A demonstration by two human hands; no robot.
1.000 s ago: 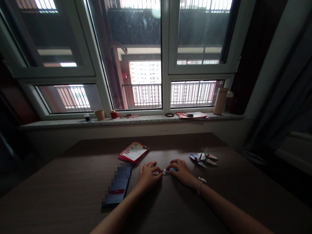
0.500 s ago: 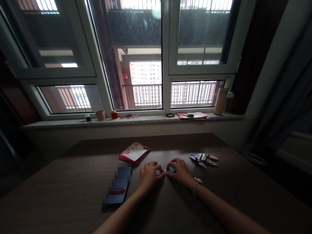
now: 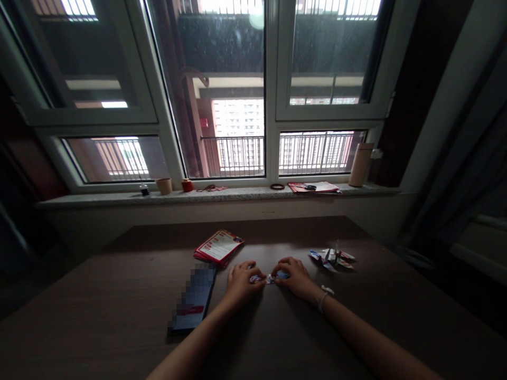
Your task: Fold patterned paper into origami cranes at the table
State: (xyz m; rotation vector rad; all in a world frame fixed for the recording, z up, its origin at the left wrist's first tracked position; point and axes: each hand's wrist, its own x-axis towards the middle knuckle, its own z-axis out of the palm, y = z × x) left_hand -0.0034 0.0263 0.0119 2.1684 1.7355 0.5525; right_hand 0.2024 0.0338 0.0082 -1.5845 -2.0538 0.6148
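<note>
A small folded piece of printed paper (image 3: 270, 279), white and blue with some red, lies low over the table between my hands. My left hand (image 3: 244, 279) pinches its left end between thumb and fingers. On the other end, my right hand (image 3: 293, 277) grips a bluish part with bent fingers, and a thin bracelet circles that wrist. The fingers partly hide the paper, so its full shape cannot be made out. Right of my hands stand several folded paper figures (image 3: 331, 258) with pointed tips, clustered together.
A stack of red-edged printed sheets (image 3: 219, 247) lies beyond my left hand, with a phone (image 3: 194, 301) nearer me. The windowsill (image 3: 237, 195) holds a paper cup (image 3: 163, 186), a red spool-like item (image 3: 187, 184), scissors (image 3: 309, 187) on papers and a tall bottle (image 3: 360, 164).
My fingertips have drawn slightly apart, and more of the paper shows between them. Both hands stay on it in nearly the same spot.
</note>
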